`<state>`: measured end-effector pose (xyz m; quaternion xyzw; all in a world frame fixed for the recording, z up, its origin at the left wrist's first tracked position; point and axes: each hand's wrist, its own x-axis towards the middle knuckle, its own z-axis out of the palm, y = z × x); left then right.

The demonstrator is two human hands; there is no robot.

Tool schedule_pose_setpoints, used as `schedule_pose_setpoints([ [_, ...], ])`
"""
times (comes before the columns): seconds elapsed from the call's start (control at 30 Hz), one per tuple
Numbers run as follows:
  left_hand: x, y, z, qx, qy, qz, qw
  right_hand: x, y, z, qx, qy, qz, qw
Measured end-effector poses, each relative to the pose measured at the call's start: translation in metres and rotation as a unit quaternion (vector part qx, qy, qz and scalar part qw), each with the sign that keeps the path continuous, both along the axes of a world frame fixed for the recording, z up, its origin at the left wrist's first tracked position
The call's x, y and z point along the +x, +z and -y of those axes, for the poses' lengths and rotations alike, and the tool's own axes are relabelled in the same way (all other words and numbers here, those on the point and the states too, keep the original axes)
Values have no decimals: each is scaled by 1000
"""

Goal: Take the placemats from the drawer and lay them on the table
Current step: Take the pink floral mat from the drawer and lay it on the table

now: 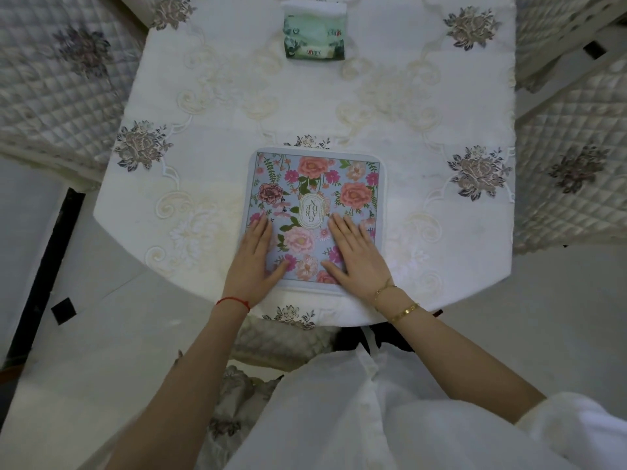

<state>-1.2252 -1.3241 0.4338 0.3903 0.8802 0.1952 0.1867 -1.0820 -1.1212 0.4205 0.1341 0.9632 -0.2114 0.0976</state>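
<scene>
Two hands are lying flat on one placemat [315, 205]: the left hand [252, 261] is pressing its near left part, the right hand [356, 254] its near right part, fingers of both straight and spread, gripping nothing. The floral blue placemat is resting on the tabletop [237, 106] at its near edge, over a white embroidered cloth. A green tissue pack [315, 32] is sitting well apart at the far side. Quilted chairs [57, 86] are standing on both sides.
</scene>
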Motion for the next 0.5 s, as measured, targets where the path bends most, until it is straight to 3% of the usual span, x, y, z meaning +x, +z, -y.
schedule_pose_setpoints([
  [0.4, 8, 3, 33, -14, 47, -4, 999, 53, 4, -18, 21, -59, -10, 998],
  [0.5, 21, 5, 30, -8, 37, -12, 999, 47, 8, 0, 34, -13, -26, 999],
])
